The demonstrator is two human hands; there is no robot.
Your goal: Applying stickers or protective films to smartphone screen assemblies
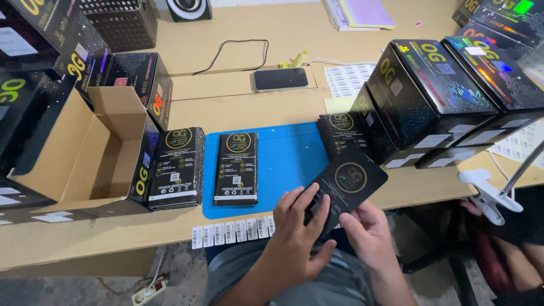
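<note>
A flat black packet (348,181) with a gold round logo is held over the table's front edge by both hands. My left hand (300,229) lies over its lower left end with the fingers pressed on the face. My right hand (368,229) grips its lower right edge from below. On the blue mat (289,158) lies another black packet (236,169), face up. A stack of the same packets (177,168) stands left of the mat. A further stack (341,133) leans at the mat's right end.
An open cardboard-lined box (90,147) sits at the left. Large black boxes (436,90) stand at the right. A strip of barcode stickers (232,231) lies on the front edge. A phone (280,79), sticker sheets (347,79) and a white clamp (488,195) are nearby.
</note>
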